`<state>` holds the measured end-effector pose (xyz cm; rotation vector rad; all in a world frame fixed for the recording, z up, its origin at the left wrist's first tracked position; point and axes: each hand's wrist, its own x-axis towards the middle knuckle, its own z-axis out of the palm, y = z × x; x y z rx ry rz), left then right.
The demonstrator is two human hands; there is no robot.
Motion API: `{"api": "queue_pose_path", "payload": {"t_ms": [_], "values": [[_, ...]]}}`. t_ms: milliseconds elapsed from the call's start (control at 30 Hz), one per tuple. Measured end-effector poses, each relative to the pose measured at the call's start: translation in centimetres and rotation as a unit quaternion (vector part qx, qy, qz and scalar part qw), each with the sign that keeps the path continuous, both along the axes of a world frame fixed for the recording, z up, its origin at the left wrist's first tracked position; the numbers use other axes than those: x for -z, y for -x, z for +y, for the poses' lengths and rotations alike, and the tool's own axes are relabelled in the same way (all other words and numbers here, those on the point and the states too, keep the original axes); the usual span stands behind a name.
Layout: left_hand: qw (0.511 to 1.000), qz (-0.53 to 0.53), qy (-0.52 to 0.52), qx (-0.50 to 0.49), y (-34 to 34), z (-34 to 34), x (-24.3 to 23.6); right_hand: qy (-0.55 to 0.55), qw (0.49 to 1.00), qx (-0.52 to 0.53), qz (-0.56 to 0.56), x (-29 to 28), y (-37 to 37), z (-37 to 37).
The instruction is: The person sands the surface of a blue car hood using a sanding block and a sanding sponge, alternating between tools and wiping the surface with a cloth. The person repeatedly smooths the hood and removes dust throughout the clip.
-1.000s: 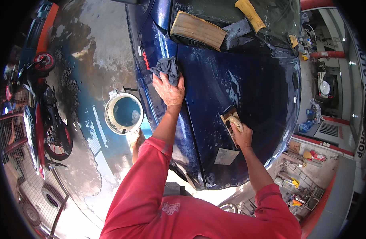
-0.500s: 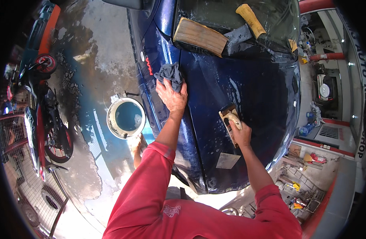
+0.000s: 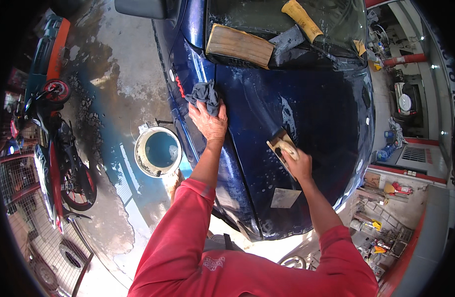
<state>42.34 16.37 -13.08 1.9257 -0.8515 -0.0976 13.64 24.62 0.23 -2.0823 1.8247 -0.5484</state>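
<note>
A crumpled dark grey cloth (image 3: pixel 204 94) is under the fingers of my left hand (image 3: pixel 208 123), which closes on it at the seam between fender and hood of a dark blue car (image 3: pixel 336 119). My right hand (image 3: pixel 299 166) grips the pale handle of a hand sanding block (image 3: pixel 282 142), whose long flat base lies on the wet hood. White suds and water droplets show around the block. Just below it, a pale square sheet (image 3: pixel 286 197) lies flat on the hood.
A wooden block (image 3: pixel 240 45), a grey block (image 3: pixel 288 41) and a yellow curved piece (image 3: pixel 302 20) rest by the windshield. Left of the car stands a white bucket (image 3: pixel 139 154) of bluish water. A motorcycle (image 3: pixel 51 173) is farther left; tools (image 3: pixel 381 237) lie at lower right.
The sanding block has shifted slightly left on the hood and turned a little. My left hand and the cloth stay at the same spot on the car. The whole view has shifted slightly.
</note>
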Motion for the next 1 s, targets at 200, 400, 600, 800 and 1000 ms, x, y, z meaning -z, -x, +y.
{"api": "queue_pose_path", "payload": {"t_ms": [200,400,600,800,1000], "values": [[1.0,0.003,-0.03,0.005,0.2,0.1,1.5,-0.018,0.999,0.05,-0.008,0.2,-2.1,-12.5],[0.999,-0.002,-0.04,0.01,0.1,0.3,1.3,-0.051,0.995,0.069,0.046,0.5,-1.8,-13.5],[0.999,0.005,-0.038,0.002,0.0,-0.3,1.1,0.009,0.994,0.068,0.085,1.8,4.5,1.6],[0.998,-0.047,-0.034,0.028,-0.4,-0.2,3.2,-0.02,0.971,0.24,-0.008,1.1,9.2,-19.2],[0.995,-0.035,-0.081,0.042,-0.4,-0.2,3.2,-0.036,0.986,0.165,0.014,1.7,4.5,-3.3]]}}
